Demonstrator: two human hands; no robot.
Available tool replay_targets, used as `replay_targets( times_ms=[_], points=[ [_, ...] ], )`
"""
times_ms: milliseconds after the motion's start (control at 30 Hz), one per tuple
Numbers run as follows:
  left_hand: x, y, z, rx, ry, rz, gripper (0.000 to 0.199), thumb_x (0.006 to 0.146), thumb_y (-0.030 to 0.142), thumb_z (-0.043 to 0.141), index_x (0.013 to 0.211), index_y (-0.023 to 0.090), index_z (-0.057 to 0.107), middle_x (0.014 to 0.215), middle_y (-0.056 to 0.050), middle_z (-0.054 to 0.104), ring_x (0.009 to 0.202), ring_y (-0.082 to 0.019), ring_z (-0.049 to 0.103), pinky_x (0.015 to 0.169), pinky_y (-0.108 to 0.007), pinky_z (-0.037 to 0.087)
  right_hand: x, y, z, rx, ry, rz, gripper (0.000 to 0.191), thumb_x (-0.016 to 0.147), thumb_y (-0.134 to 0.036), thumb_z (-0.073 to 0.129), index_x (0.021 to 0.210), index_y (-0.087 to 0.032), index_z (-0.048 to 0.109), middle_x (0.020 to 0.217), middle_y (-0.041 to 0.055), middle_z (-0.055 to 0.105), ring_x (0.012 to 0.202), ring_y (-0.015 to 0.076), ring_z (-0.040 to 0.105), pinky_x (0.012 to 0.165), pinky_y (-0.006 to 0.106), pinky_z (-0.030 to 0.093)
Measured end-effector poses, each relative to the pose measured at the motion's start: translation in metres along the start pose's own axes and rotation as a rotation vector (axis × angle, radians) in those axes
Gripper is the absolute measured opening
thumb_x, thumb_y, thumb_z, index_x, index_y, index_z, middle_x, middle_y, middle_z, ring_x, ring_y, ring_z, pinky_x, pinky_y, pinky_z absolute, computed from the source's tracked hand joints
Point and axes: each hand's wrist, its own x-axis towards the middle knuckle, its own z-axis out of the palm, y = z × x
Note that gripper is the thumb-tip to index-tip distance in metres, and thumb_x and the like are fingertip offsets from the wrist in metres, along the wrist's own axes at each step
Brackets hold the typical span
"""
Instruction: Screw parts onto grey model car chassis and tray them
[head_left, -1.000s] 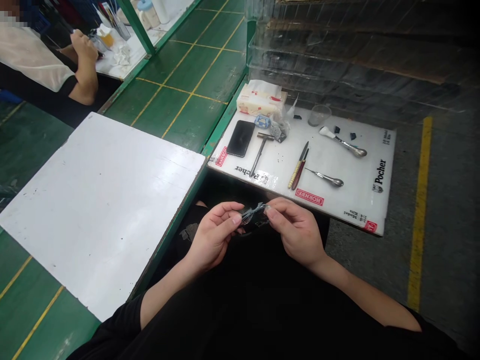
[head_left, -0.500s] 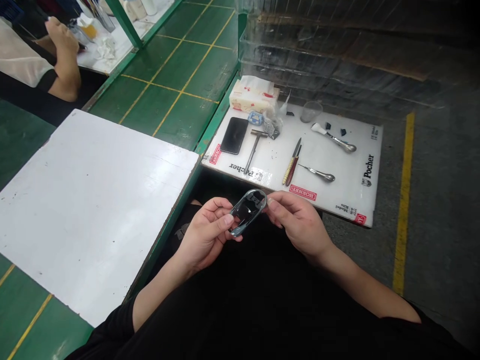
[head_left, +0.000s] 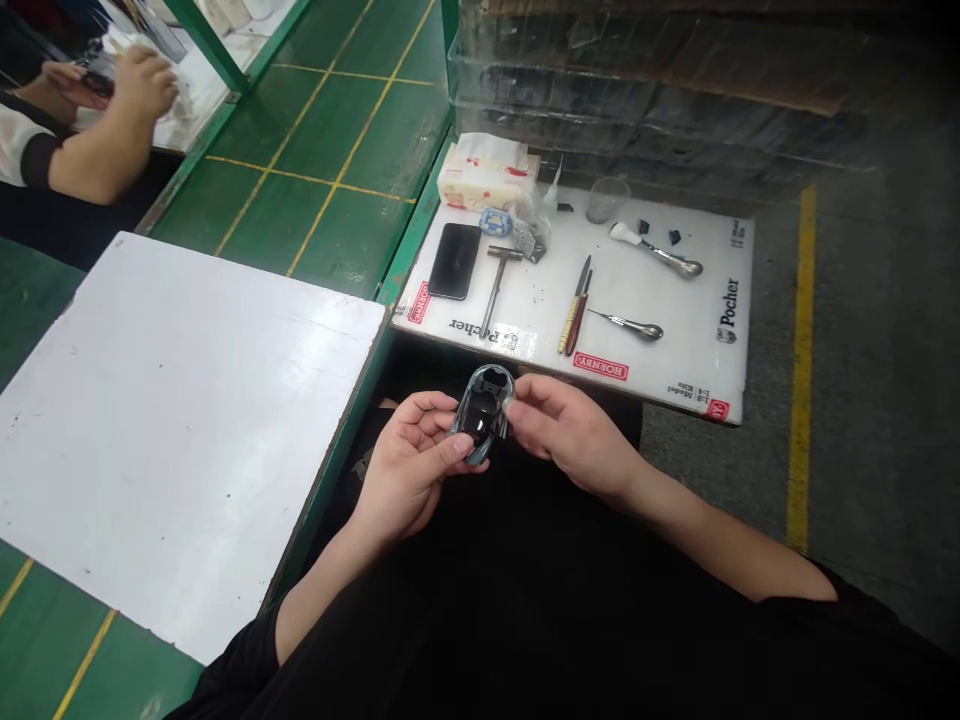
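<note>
My left hand is closed around a small glossy model car body, its thumb on the lower end. The piece is oval, with a grey-blue rim and a black hollow inside, held tilted above my lap. My right hand pinches at the right side of the body, thumb and forefinger together. Beside these fingertips shows a small silvery bit, too blurred to name. The curled fingers behind the body are partly hidden.
On a white board lie a phone, a small hammer, knife-like tools, a metal pick, a brush-like tool and a tissue box. A white panel is at left. Another person's arm is at upper left.
The model car body has turned more upright and its hollow inside now faces me. My right hand has moved from its upper end down along its right side. The other person's hands have moved.
</note>
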Motion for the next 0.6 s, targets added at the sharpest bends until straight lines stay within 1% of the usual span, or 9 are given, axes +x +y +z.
replay_targets(
  times_ms=[67, 100, 133, 200, 267, 333, 433, 533, 600],
  points=[
    [0.001, 0.002, 0.000, -0.041, -0.011, -0.063, 0.058, 0.089, 0.031, 0.120, 0.126, 0.021, 0.077, 0.097, 0.003, 0.087, 0.080, -0.015, 0.087, 0.078, -0.030, 0.082, 0.000, 0.004, 0.000, -0.175, 0.105, -0.130, 0.067, 0.093, -0.085, 0.106, 0.116, -0.026, 0.085, 0.101, 0.0036, 0.083, 0.076, 0.0192, 0.067, 0.071, 0.035, 0.060],
    [0.001, 0.003, 0.001, -0.059, -0.020, -0.090, 0.059, 0.088, 0.032, 0.121, 0.126, 0.021, 0.077, 0.097, 0.003, 0.086, 0.081, -0.015, 0.087, 0.078, -0.029, 0.082, 0.000, 0.006, -0.001, -0.257, 0.159, -0.195, 0.066, 0.093, -0.083, 0.108, 0.120, -0.027, 0.086, 0.107, 0.0048, 0.085, 0.078, 0.0196, 0.068, 0.075, 0.037, 0.063],
    [0.001, 0.004, 0.001, -0.074, -0.030, -0.114, 0.060, 0.087, 0.032, 0.121, 0.127, 0.021, 0.077, 0.097, 0.003, 0.086, 0.081, -0.014, 0.086, 0.077, -0.029, 0.082, 0.000, 0.007, -0.001, -0.317, 0.202, -0.249, 0.064, 0.095, -0.082, 0.107, 0.121, -0.027, 0.087, 0.110, 0.0054, 0.085, 0.077, 0.0195, 0.068, 0.077, 0.039, 0.064],
    [0.001, 0.006, 0.002, -0.096, -0.035, -0.146, 0.062, 0.086, 0.033, 0.123, 0.127, 0.021, 0.078, 0.099, 0.002, 0.086, 0.081, -0.013, 0.085, 0.076, -0.028, 0.082, -0.001, 0.010, -0.001, -0.355, 0.233, -0.302, 0.062, 0.098, -0.080, 0.106, 0.123, -0.027, 0.086, 0.112, 0.0057, 0.085, 0.076, 0.0190, 0.067, 0.078, 0.040, 0.064],
    [0.001, 0.006, 0.003, -0.101, -0.024, -0.154, 0.064, 0.085, 0.033, 0.123, 0.128, 0.021, 0.078, 0.100, 0.002, 0.086, 0.080, -0.013, 0.084, 0.074, -0.028, 0.081, -0.002, 0.011, -0.001, -0.296, 0.209, -0.276, 0.063, 0.099, -0.079, 0.105, 0.127, -0.027, 0.085, 0.111, 0.0055, 0.085, 0.077, 0.0196, 0.069, 0.076, 0.039, 0.064],
    [0.002, 0.004, 0.003, -0.075, -0.006, -0.141, 0.064, 0.085, 0.033, 0.123, 0.129, 0.021, 0.078, 0.098, 0.002, 0.085, 0.079, -0.014, 0.084, 0.074, -0.028, 0.081, -0.002, 0.010, -0.003, -0.177, 0.164, -0.214, 0.064, 0.102, -0.081, 0.101, 0.132, -0.027, 0.084, 0.109, 0.0050, 0.083, 0.080, 0.0199, 0.071, 0.074, 0.037, 0.064],
    [0.005, 0.000, 0.000, 0.012, -0.009, -0.087, 0.064, 0.086, 0.033, 0.122, 0.130, 0.021, 0.077, 0.096, 0.001, 0.086, 0.078, -0.016, 0.084, 0.074, -0.030, 0.078, 0.001, 0.006, -0.010, -0.016, 0.088, -0.133, 0.059, 0.110, -0.076, 0.096, 0.140, -0.026, 0.082, 0.105, 0.0025, 0.081, 0.076, 0.0167, 0.067, 0.069, 0.032, 0.062],
    [0.006, -0.004, -0.003, 0.140, -0.026, -0.009, 0.066, 0.085, 0.040, 0.122, 0.131, 0.021, 0.078, 0.095, -0.002, 0.087, 0.079, -0.017, 0.082, 0.075, -0.027, 0.072, 0.002, -0.003, -0.019, 0.017, -0.001, -0.063, 0.056, 0.105, -0.068, 0.103, 0.134, -0.025, 0.081, 0.100, 0.0001, 0.079, 0.068, 0.0131, 0.061, 0.062, 0.027, 0.054],
    [0.007, -0.008, -0.006, 0.201, -0.036, 0.015, 0.068, 0.085, 0.048, 0.121, 0.131, 0.023, 0.079, 0.093, -0.002, 0.085, 0.078, -0.017, 0.078, 0.072, -0.026, 0.065, 0.000, -0.007, -0.022, 0.024, -0.059, -0.011, 0.062, 0.099, -0.071, 0.107, 0.129, -0.024, 0.079, 0.095, -0.0012, 0.076, 0.065, 0.0125, 0.061, 0.058, 0.027, 0.051]
  ],
)
